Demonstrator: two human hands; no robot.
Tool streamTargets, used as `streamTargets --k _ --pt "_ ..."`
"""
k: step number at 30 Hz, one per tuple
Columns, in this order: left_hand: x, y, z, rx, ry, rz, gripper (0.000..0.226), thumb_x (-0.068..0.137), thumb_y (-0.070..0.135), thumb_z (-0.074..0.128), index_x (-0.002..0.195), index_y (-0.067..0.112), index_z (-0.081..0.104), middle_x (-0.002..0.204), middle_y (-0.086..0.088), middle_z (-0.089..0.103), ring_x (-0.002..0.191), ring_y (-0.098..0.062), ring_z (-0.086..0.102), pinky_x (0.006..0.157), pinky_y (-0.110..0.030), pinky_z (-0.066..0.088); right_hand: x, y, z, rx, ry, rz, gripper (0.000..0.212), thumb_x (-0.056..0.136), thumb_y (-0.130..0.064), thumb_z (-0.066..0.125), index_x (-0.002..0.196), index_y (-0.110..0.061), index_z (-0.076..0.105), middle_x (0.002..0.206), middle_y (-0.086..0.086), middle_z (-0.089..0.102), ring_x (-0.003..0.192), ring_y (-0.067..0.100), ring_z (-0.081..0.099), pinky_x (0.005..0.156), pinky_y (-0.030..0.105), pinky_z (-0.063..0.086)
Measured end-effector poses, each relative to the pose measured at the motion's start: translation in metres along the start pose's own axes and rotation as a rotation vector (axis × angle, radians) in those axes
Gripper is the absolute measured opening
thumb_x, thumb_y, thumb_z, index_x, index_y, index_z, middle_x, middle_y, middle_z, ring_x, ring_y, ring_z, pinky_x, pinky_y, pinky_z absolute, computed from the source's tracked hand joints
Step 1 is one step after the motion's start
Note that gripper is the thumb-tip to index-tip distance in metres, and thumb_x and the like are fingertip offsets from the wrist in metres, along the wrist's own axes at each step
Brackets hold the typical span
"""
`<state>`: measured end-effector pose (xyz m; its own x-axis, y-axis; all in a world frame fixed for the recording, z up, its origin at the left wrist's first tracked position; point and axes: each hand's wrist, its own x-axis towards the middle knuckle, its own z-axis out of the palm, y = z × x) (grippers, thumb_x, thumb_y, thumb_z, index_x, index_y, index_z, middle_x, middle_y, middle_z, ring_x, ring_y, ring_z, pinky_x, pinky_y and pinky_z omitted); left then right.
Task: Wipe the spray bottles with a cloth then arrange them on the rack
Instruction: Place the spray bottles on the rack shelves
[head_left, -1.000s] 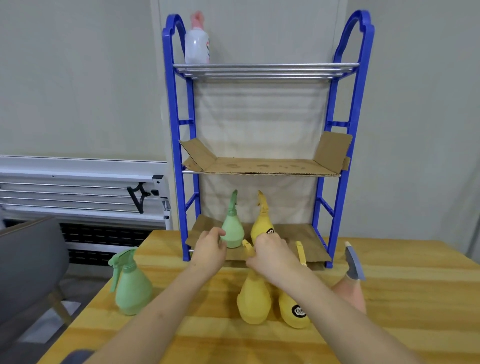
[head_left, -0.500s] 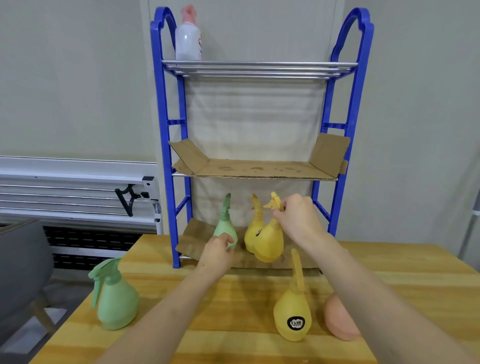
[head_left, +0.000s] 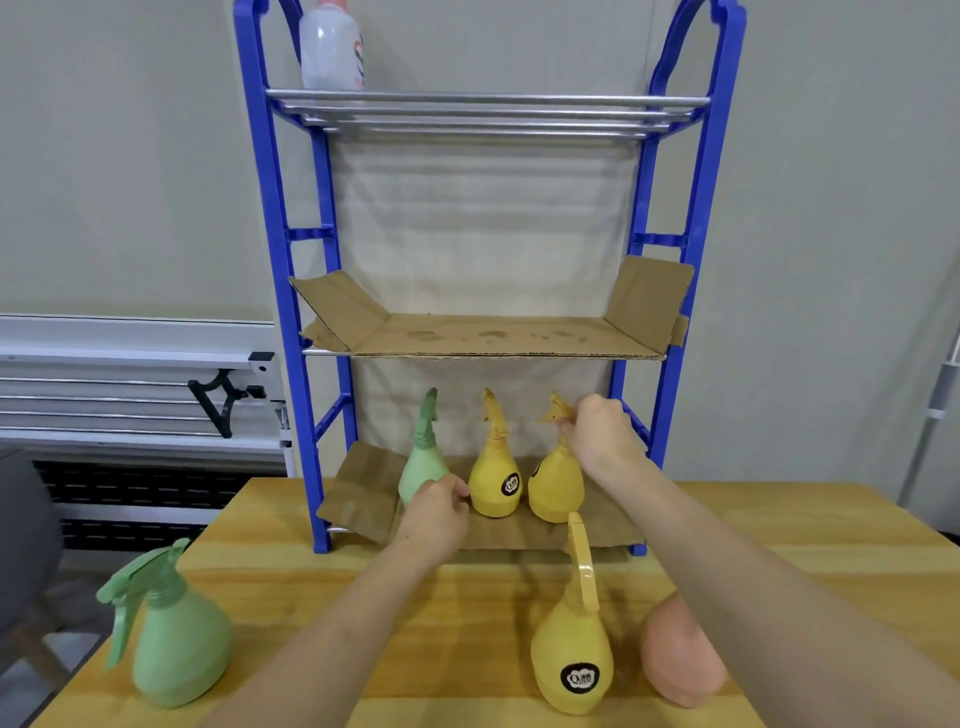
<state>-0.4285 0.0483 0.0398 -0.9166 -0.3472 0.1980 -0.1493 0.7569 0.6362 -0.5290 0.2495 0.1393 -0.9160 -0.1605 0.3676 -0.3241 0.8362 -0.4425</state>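
Note:
A blue rack (head_left: 675, 322) stands on the wooden table (head_left: 831, 525). On its bottom cardboard shelf (head_left: 358, 493) stand a green spray bottle (head_left: 422, 462) and two yellow ones (head_left: 494, 478), (head_left: 556, 483). My right hand (head_left: 602, 436) grips the neck of the rightmost yellow bottle. My left hand (head_left: 436, 512) touches the base of the green bottle with curled fingers. On the table in front stand another green bottle (head_left: 176, 639), a yellow bottle (head_left: 571, 649) and a pink bottle (head_left: 680, 654) partly hidden by my right arm. No cloth is in view.
A white bottle with a pink cap (head_left: 332, 47) stands on the top metal shelf. The middle shelf (head_left: 493, 338) holds only cardboard. A white radiator-like unit (head_left: 130, 384) runs along the wall at left, and a grey chair (head_left: 26, 545) sits beside the table.
My right hand has carried a yellow bottle from the table onto the bottom shelf, right of the other yellow one. My left hand stays by the green bottle.

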Motion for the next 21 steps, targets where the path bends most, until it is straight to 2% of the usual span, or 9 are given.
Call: streamTargets --k 4,8,11,14,18,21 --pt "0.001 -0.002 0.002 0.003 -0.008 0.0 0.028 0.101 0.014 0.05 0.126 0.02 0.063 0.126 -0.005 0.058 0.099 -0.018 0.058 0.08 -0.025 0.045 0.006 0.002 0.009 0.028 -0.037 -0.005 0.024 0.098 -0.033 0.071 0.09 -0.011 0.069 0.089 0.011 0.067 0.075 0.027 0.067 0.062 0.033 0.051" --pt "-0.004 -0.002 0.0 -0.005 -0.011 -0.006 0.028 0.101 0.015 0.049 0.126 0.019 0.063 0.127 -0.006 0.058 0.099 -0.02 0.058 0.08 -0.025 0.046 0.005 0.003 0.013 0.045 -0.042 -0.003 0.025 0.095 -0.032 0.074 0.087 -0.009 0.07 0.081 0.008 0.067 0.073 0.027 0.068 0.069 0.041 0.063" --pt "-0.011 0.0 -0.003 -0.022 -0.014 -0.011 0.027 0.101 0.015 0.05 0.125 0.02 0.063 0.126 -0.006 0.059 0.104 -0.022 0.06 0.083 -0.027 0.049 0.001 0.002 0.011 0.04 -0.056 -0.009 0.027 0.095 -0.033 0.075 0.084 -0.009 0.069 0.081 0.01 0.068 0.074 0.029 0.068 0.071 0.043 0.064" --pt "-0.017 0.002 -0.01 -0.027 -0.012 -0.022 0.028 0.099 0.016 0.051 0.125 0.021 0.063 0.124 -0.006 0.06 0.104 -0.023 0.061 0.083 -0.027 0.049 -0.005 0.001 0.007 0.046 -0.063 -0.02 0.03 0.096 -0.033 0.075 0.084 -0.007 0.067 0.083 0.012 0.069 0.077 0.03 0.069 0.069 0.039 0.061" --pt "-0.027 0.006 -0.019 -0.038 -0.016 -0.024 0.028 0.099 0.015 0.051 0.124 0.02 0.062 0.12 -0.007 0.06 0.099 -0.024 0.063 0.078 -0.028 0.051 -0.017 0.0 -0.003 0.084 -0.027 -0.017 0.027 0.099 -0.029 0.07 0.108 -0.003 0.071 0.101 0.015 0.072 0.092 0.033 0.071 0.074 0.036 0.059" --pt "-0.034 0.01 -0.024 -0.053 -0.012 -0.016 0.027 0.099 0.016 0.051 0.124 0.021 0.061 0.119 -0.006 0.059 0.096 -0.022 0.062 0.073 -0.027 0.048 -0.028 -0.003 -0.014 0.11 0.007 -0.044 0.024 0.1 -0.024 0.066 0.108 -0.003 0.072 0.102 0.016 0.071 0.091 0.034 0.07 0.077 0.037 0.06"
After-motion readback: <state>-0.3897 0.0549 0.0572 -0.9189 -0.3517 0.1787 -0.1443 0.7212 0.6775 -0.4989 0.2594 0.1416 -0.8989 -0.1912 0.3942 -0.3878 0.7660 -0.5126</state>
